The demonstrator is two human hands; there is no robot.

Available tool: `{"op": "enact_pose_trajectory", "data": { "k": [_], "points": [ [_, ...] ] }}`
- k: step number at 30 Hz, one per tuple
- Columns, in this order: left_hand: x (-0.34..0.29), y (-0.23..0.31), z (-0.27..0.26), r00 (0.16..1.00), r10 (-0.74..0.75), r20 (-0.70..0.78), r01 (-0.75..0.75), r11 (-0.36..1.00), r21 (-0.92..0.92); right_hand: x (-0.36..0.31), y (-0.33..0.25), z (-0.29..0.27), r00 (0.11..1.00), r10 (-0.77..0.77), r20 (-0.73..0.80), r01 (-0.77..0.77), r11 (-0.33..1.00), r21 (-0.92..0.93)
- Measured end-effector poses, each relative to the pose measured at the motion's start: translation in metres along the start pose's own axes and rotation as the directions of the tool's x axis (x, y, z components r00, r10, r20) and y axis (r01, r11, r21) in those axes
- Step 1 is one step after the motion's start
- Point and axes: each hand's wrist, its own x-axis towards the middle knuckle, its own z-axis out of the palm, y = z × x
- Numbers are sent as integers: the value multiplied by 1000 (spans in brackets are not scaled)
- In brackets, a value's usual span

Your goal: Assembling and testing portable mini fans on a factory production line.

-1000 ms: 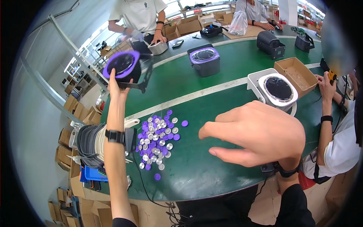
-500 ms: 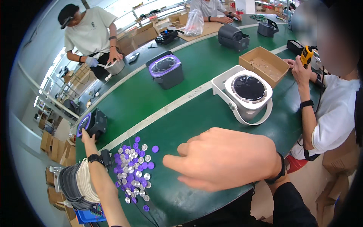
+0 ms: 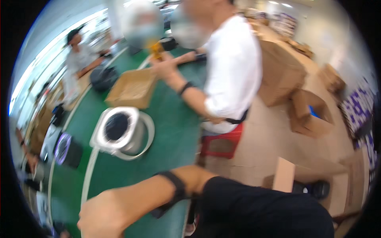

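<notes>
My right hand [image 3: 105,216] hovers over the green table at the lower left, its back toward me and a black band on the wrist. Its fingers are hidden and motion-blurred, so I cannot tell whether they hold anything. Beyond it stands a white bucket-shaped appliance [image 3: 137,139] with a dark round top and a loop handle. Farther left is a dark grey appliance [image 3: 72,152] with a purple rim. My left hand is out of the picture.
An open shallow cardboard box [image 3: 131,89] lies past the white appliance. A co-worker in a white shirt [image 3: 234,63] sits on a red stool [image 3: 222,144], holding a yellow tool [image 3: 156,49]. Cartons [image 3: 278,73] stand on the floor at right; one open carton [image 3: 337,186] holds a dark object.
My view has swung right, so the purple and silver discs and my left hand have left the picture. My right hand now appears at the lower left.
</notes>
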Motion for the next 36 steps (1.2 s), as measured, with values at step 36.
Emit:
{"op": "enact_pose_trajectory", "data": {
  "k": [36],
  "points": [
    [-157, 106, 145, 708, 676, 204, -501, 685, -529, -703, -518, 259, -858, 0, -514, -204, -918, 341]
  ]
}}
